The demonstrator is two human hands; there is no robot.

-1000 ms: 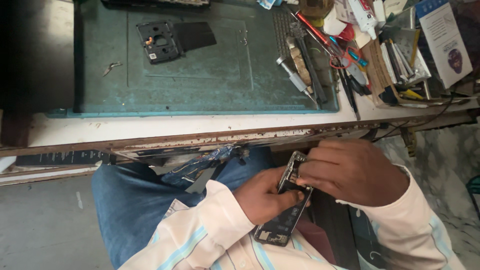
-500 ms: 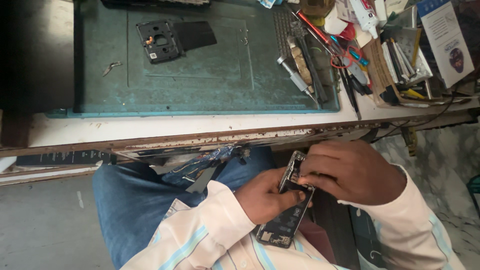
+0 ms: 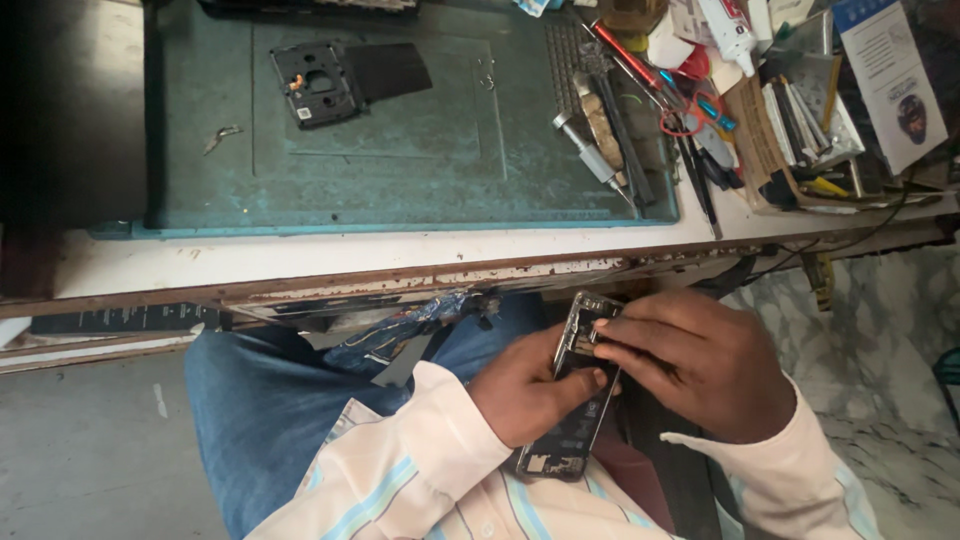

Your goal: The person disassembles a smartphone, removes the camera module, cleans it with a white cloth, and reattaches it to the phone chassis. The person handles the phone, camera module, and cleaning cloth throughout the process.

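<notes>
Phone: an opened phone (image 3: 578, 400) with its insides showing lies over the person's lap, at about 5 o'clock in the view, below the table edge; its long axis runs from 12 to 6 o'clock, slightly tilted.
Left hand: the left hand (image 3: 525, 395) grips the phone's left edge from 9 o'clock, thumb laid across its middle; closed around it.
Right hand: the right hand (image 3: 700, 365) comes in from 3 o'clock, fingers (image 3: 620, 335) bent and pressed onto the phone's upper part; whether it pinches a small piece there cannot be told.
Lap: blue jeans (image 3: 270, 410) and pale striped sleeves (image 3: 400, 480) fill the 6 to 7 o'clock area.
Table: a white table (image 3: 300, 260) with a worn front edge crosses the view above the hands.
Mat: a green work mat (image 3: 400, 150) lies on it at 12 o'clock.
Part on mat: a black phone frame piece (image 3: 320, 85) sits at 11 o'clock on the mat, well apart from the hands.
Tools: screwdrivers and tweezers (image 3: 620, 120) lie heaped at 1 o'clock, at the mat's right edge.
</notes>
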